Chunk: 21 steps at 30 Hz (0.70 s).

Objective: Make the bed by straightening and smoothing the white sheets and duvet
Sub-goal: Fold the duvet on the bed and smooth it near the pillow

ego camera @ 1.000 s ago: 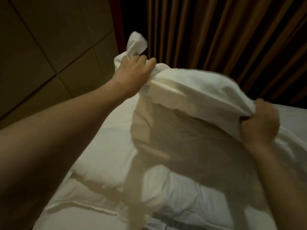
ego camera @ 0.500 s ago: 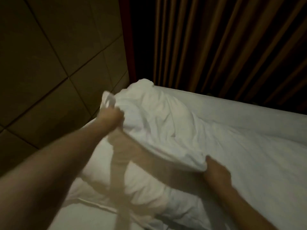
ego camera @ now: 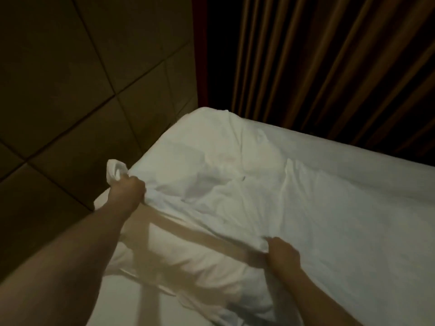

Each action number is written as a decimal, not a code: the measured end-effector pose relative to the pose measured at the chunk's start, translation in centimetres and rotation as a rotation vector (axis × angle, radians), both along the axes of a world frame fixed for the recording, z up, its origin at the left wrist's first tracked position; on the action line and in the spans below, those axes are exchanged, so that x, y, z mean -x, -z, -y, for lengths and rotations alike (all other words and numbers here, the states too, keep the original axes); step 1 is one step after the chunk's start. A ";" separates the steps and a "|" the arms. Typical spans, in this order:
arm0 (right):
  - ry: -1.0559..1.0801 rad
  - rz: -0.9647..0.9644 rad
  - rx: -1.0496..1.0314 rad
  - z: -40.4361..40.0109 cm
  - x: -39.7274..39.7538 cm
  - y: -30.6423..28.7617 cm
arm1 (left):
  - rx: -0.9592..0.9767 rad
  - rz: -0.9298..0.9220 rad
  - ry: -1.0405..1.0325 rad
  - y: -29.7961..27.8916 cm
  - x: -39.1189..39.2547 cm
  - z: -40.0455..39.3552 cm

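The white duvet point(ego camera: 270, 198) lies spread over the bed, creased and rumpled near its top edge. My left hand point(ego camera: 128, 188) grips a bunched corner of it by the headboard, a tuft of cloth sticking out above the fist. My right hand point(ego camera: 281, 255) pinches the same top edge lower and to the right. Below that edge a white pillow point(ego camera: 188, 262) shows, with my arms' shadows across it. A white sheet point(ego camera: 131, 307) covers the mattress at the bottom.
A padded brown headboard wall point(ego camera: 82, 90) rises on the left. Brown pleated curtains point(ego camera: 329, 67) hang close behind the bed's far edge. A dark red strip point(ego camera: 199, 55) runs between wall and curtain.
Both hands have brought the duvet down from the air onto the bed. Its lifted top edge now lies low over the pillow, and the cloth has spread flatter toward the far side.
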State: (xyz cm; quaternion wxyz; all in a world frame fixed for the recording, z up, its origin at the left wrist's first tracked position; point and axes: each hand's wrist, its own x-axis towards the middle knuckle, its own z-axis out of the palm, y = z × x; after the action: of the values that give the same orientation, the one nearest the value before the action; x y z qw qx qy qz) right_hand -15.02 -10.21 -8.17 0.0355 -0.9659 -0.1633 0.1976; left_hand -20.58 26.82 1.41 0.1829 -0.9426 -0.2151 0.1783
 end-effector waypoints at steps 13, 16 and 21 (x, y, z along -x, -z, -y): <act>0.231 0.739 -0.401 3.0 -11.5 -19.9 | 0.061 0.507 0.179 -18.1 -6.9 3.9; 0.437 1.007 -0.649 1.4 -8.8 -17.9 | 0.046 0.626 0.215 -19.4 -7.1 2.3; -0.075 -0.046 -0.029 -4.9 5.0 0.0 | 0.062 0.116 0.119 -5.4 -1.8 -3.1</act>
State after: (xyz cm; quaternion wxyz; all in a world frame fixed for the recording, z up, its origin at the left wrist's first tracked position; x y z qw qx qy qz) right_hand -20.04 -5.30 -8.21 0.0460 -0.9538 -0.2011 0.2183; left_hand -18.76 29.90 6.78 0.1510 -0.9677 -0.1635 0.1187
